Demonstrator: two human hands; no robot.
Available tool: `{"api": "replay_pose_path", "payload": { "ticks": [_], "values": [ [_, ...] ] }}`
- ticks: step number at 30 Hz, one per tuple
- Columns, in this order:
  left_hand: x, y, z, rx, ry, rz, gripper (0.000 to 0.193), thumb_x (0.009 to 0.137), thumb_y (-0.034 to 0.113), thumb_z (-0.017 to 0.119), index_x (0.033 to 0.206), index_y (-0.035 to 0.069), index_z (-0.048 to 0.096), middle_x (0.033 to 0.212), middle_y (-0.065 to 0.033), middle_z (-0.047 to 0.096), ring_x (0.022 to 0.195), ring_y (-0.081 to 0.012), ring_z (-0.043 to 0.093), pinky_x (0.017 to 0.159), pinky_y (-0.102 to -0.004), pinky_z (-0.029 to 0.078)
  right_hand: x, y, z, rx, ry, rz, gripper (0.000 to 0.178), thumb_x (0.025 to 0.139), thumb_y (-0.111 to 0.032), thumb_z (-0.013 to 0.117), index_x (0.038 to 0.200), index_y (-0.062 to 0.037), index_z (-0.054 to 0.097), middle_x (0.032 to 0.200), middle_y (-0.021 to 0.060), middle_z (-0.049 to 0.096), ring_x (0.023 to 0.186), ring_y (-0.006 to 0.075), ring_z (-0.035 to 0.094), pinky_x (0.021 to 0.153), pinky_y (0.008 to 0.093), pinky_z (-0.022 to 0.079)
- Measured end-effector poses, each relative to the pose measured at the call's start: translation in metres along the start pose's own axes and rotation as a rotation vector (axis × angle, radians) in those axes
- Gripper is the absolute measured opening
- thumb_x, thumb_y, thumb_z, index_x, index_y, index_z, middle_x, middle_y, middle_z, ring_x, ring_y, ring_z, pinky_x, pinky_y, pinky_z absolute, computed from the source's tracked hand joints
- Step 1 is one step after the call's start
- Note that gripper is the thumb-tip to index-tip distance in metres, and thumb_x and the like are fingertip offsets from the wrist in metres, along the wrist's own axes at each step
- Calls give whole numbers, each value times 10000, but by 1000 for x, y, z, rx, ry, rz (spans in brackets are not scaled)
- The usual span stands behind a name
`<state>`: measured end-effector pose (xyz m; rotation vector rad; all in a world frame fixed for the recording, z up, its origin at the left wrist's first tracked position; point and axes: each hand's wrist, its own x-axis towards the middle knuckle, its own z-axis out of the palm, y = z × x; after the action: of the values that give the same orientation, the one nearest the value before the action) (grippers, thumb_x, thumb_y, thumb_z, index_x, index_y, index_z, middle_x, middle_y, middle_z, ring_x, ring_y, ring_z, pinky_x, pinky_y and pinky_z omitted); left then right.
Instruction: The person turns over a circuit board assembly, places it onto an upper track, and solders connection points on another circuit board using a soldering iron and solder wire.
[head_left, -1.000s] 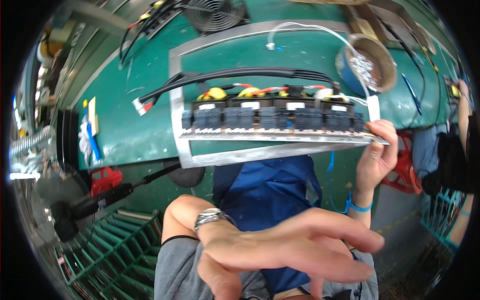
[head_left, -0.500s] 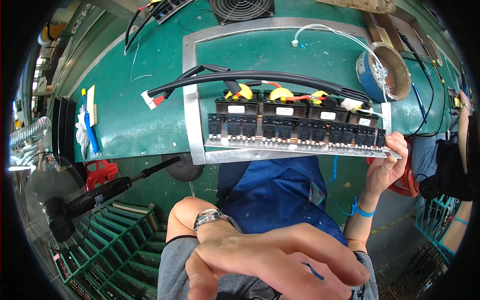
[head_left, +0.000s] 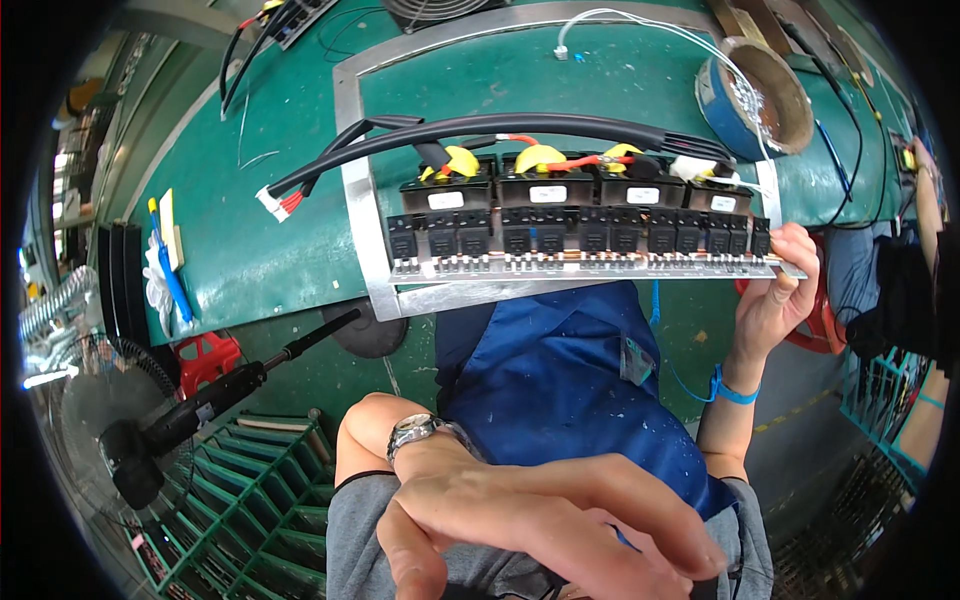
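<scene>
My right hand [head_left: 778,290] pinches the right end of a long circuit board [head_left: 590,268] between thumb and fingers. The board stands tilted at the bench's near edge, its component side toward me. A row of black flat-bodied components [head_left: 537,236] lines its lower side. Behind them sit several black transformers [head_left: 545,193] with white labels and yellow tops. A thick black cable [head_left: 480,130] arches over the board, ending at the left in a white connector [head_left: 272,203] with red wires. My left hand [head_left: 560,520], a watch on its wrist, is raised close below, fingers apart, holding nothing.
The green bench [head_left: 260,230] carries a metal frame [head_left: 372,225] around the board. At the right stand a blue round tub [head_left: 715,100] and a thin white cable [head_left: 640,18]. A blue-handled tool [head_left: 172,275] lies left. A floor fan [head_left: 135,450] and green rack [head_left: 250,490] are lower left.
The whole view has shifted, with bench and board now higher in it. The board's right end has risen so it looks more level. My left hand keeps much the same pose.
</scene>
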<state>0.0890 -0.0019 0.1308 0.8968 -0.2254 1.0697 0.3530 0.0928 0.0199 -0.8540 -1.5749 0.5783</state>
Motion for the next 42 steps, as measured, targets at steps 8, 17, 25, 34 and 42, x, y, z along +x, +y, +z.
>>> {"api": "replay_pose_path", "payload": {
  "ticks": [8,17,25,34,42],
  "values": [
    [9,-7,3,-42,5,11,829,935,636,398,1253,-120,523,1269,-349,429,1102,-431,564,939,-474,501,-2,-2,-2,15,-6,30,447,957,-409,554,1016,34,564,1055,131,548,1047,229,501,954,350,376],
    [11,-5,5,-21,-1,12,838,931,636,410,1237,-135,524,1239,-341,457,1096,-442,561,890,-471,531,-2,-2,-2,68,-8,35,440,959,-394,558,1027,40,564,1075,136,544,1064,231,502,964,352,378],
    [0,14,-10,208,-50,55,841,943,625,386,1291,-137,471,1379,-359,320,1145,-463,540,784,-433,581,-2,1,0,-1,24,12,442,939,-406,588,988,33,582,1006,133,573,1002,237,525,921,368,426],
    [60,120,-83,1683,133,-696,488,926,347,608,1294,33,543,1257,-100,592,1205,-215,529,1043,-375,387,-9,0,-5,21,19,8,393,956,-359,575,987,33,562,1012,124,552,1009,246,504,923,373,414],
    [98,85,-127,1338,-253,-1406,649,853,570,624,1228,41,584,1029,-164,660,930,-238,627,776,-354,488,-9,-1,-8,-26,-9,-3,417,952,-396,567,963,21,566,983,114,558,977,237,498,901,364,416]
  ]
}}
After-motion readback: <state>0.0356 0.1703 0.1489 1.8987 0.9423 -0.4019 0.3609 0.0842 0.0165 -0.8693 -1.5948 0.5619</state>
